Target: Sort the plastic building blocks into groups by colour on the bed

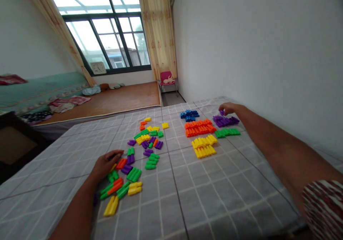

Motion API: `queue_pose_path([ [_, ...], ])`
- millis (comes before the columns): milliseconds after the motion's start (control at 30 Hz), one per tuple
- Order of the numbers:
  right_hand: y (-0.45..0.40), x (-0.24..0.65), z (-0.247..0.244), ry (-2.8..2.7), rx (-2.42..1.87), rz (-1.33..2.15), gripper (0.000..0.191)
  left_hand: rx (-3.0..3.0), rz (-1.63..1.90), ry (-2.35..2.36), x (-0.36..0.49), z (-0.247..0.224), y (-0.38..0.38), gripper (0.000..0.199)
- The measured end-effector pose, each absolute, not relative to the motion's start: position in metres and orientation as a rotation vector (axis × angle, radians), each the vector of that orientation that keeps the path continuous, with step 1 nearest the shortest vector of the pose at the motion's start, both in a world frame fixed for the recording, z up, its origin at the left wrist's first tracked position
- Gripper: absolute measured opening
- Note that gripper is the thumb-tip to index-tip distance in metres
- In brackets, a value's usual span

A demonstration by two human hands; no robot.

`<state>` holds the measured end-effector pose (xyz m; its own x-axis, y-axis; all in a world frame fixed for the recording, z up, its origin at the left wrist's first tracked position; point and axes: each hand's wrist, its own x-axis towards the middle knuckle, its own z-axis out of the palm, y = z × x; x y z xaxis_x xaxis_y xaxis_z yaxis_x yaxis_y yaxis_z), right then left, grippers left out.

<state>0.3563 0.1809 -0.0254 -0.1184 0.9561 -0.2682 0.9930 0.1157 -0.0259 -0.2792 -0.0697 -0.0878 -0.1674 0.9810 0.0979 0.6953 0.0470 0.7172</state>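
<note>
My right hand (227,108) reaches to the far right of the cloth, its fingers closed on a purple piece (222,113) at the edge of the purple group (225,121). Beside that group lie green pieces (227,133), orange rows (200,128), yellow rows (204,146) and a blue cluster (189,115). My left hand (108,163) rests at the left edge of a mixed scatter, next to an orange piece (122,163). Its fingers are bent, and whatever may be under them is hidden. Green pieces (134,174) and yellow pieces (110,206) lie nearer to me.
A grey checked cloth (171,204) covers the surface. Beyond it are a low brown bed (128,97) with clothes on it, a pink chair (165,76) and a window (107,36). A white wall (254,54) runs along the right, and a dark object (16,143) stands at left.
</note>
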Motion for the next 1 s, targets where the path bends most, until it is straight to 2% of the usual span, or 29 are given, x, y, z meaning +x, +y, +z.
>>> queue_pose_path([
  [100, 0.185, 0.359, -0.029, 2.122, 1.96, -0.503, 0.058, 1.66, 0.917, 1.931, -0.277, -0.087, -0.07, 0.06],
  [200, 0.19, 0.362, -0.028, 2.062, 1.965, -0.661, 0.058, 1.648, 0.927, 1.928, -0.276, -0.085, -0.071, 0.06],
  [367, 0.19, 0.357, -0.034, 2.213, 1.979, -0.419, 0.047, 1.653, 0.946, 1.906, -0.28, -0.09, -0.068, 0.06],
  [533, 0.182, 0.349, -0.043, 2.107, 1.962, -0.431, 0.045, 1.64, 0.963, 1.884, -0.282, -0.096, -0.067, 0.061],
  [733, 0.178, 0.295, -0.02, 2.489, 1.898, 0.064, 0.046, 1.679, 0.975, 1.85, -0.277, -0.099, -0.068, 0.058],
  [833, 0.14, 0.211, -0.011, 2.842, 1.577, 0.029, 0.038, 1.69, 0.994, 1.829, -0.277, -0.101, -0.067, 0.053],
  [1000, 0.051, 0.067, -0.03, 3.091, 0.656, -0.233, 0.034, 1.736, 1.025, 1.789, -0.277, -0.106, -0.068, 0.046],
])
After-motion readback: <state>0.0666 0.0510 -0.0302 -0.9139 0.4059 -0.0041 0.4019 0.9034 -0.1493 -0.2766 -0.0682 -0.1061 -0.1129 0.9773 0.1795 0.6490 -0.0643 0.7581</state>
